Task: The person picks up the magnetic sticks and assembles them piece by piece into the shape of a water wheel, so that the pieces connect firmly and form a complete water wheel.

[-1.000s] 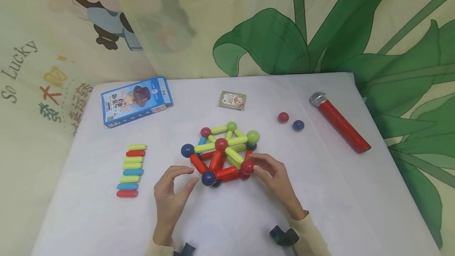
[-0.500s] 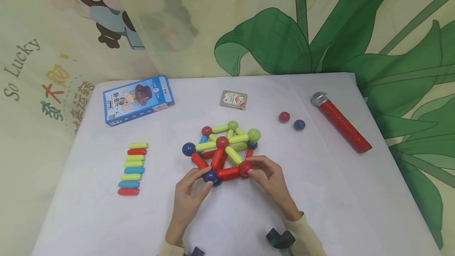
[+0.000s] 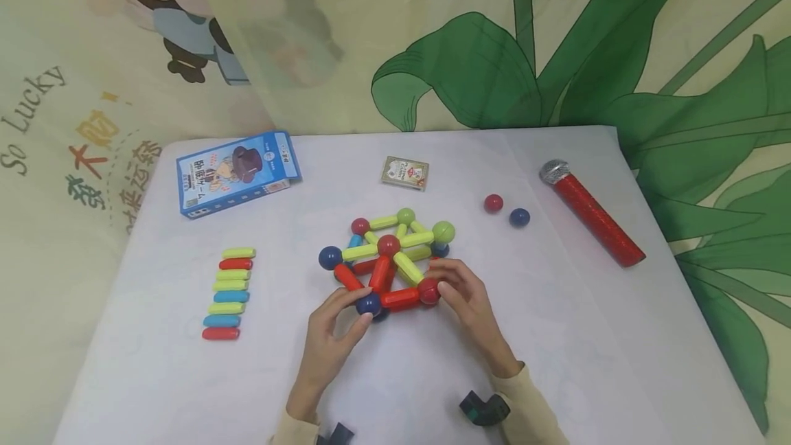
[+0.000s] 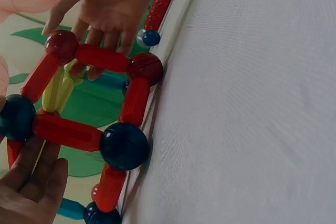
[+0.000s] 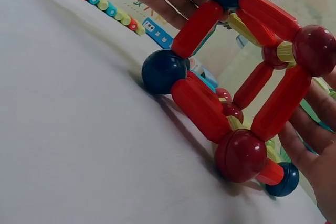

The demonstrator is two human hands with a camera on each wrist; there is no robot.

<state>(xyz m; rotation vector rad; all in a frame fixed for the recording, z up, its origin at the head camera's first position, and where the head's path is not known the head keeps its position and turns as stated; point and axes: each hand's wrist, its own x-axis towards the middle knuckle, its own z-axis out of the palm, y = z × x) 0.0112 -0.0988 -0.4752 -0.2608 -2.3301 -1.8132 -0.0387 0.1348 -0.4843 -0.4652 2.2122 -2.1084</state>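
Observation:
A two-tier structure of magnetic rods and balls (image 3: pixel 402 299) stands mid-table in the head view, with red, yellow-green and blue rods. My left hand (image 3: pixel 330 338) pinches its upper front-left blue ball (image 3: pixel 369 305) between thumb and index finger. At the front-right corner, my right hand (image 3: pixel 469 304) is beside the upper red ball (image 3: pixel 429 290). The thumb is at that ball, while the index finger reaches above and past it. In the right wrist view, the lower blue ball (image 5: pixel 165 72) and lower red ball (image 5: pixel 241 155) form the base corners, joined by a red rod (image 5: pixel 202 109).
Several loose rods (image 3: pixel 231 296) lie in a column at left. A blue box (image 3: pixel 237 174) and a small playing-card box (image 3: pixel 404 173) are at the back. A loose red ball (image 3: pixel 493 203), a loose blue ball (image 3: pixel 520 218) and a red microphone (image 3: pixel 593 215) lie at right.
My left hand has moved right and come onto the front blue ball, pinching it. The right index finger has lifted off the red ball. That front corner has shifted slightly.

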